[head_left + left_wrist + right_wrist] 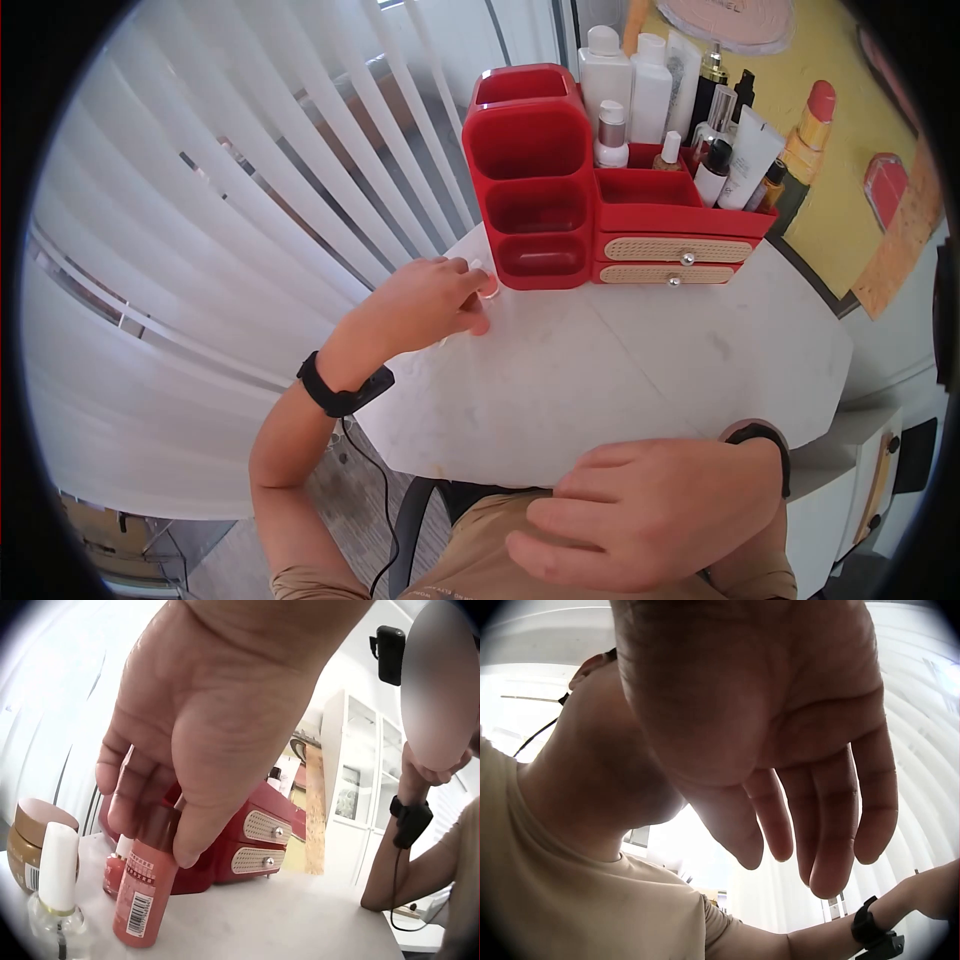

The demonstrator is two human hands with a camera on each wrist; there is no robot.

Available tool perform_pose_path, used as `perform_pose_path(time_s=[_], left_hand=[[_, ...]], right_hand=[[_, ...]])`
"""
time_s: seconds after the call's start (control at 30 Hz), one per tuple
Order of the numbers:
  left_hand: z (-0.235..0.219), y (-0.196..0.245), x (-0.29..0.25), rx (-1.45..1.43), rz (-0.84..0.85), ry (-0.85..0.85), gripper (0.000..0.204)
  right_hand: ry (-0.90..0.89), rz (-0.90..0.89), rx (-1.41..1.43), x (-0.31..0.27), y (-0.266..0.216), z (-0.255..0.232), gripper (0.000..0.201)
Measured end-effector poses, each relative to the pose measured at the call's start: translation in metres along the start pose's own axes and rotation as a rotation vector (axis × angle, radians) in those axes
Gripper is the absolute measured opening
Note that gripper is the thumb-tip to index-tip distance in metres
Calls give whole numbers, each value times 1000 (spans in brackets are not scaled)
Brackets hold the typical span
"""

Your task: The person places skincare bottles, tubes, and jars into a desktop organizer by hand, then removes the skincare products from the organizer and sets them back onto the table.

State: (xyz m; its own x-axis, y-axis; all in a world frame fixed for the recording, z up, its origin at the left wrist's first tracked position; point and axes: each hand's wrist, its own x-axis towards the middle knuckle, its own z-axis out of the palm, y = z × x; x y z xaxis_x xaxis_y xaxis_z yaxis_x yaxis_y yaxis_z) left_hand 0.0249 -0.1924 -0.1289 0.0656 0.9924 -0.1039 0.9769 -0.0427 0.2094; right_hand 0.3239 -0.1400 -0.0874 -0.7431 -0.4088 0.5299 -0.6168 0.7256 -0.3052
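Left fingers (190,844) partly hide the coral bottle's (142,889) cap (157,831); the left wrist view crops the clear bottle (58,892).

Left fingers (464,288) beside red organizer (645,219)

White vertical blinds (170,250) (brightly lit), grey floor (362,520), glass-doored cabinet (360,780).

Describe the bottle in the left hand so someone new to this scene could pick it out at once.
On the white table stands a red organizer. By its front left corner, the left hand grips a coral bottle by the top. Its dark reddish cap sets it apart from its white-capped neighbours, the small bottle and the clear bottle.
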Motion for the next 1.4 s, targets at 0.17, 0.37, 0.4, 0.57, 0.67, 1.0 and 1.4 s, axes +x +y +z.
perform_pose_path(time_s=[0.17, 0.37, 0.4, 0.57, 0.67, 1.0, 1.4], left_hand=[[-51, 40, 31, -3, 66, 260, 23], [-74, 61, 129, 223, 354, 668, 23], [-75, 61, 143, 405, 396, 697, 27], [-86, 62, 176, 498, 319, 481, 25], [-97, 64, 167, 453, 306, 506, 25], [-65, 47, -26, 78, 228, 394, 26], [32, -40, -108, 37, -162, 382, 25]], right_hand=[[-31, -20, -25, 0, 0, -8, 20], [-52, 1, -50, -4, 1, -6, 20], [-51, 2, -57, -5, 1, -7, 20], [-50, 13, -82, -6, 0, -9, 18], [-8, -4, -110, -6, 1, -8, 18], [-199, 36, -96, 2, 4, -9, 31], [-300, 152, -80, 18, 15, 5, 33]])
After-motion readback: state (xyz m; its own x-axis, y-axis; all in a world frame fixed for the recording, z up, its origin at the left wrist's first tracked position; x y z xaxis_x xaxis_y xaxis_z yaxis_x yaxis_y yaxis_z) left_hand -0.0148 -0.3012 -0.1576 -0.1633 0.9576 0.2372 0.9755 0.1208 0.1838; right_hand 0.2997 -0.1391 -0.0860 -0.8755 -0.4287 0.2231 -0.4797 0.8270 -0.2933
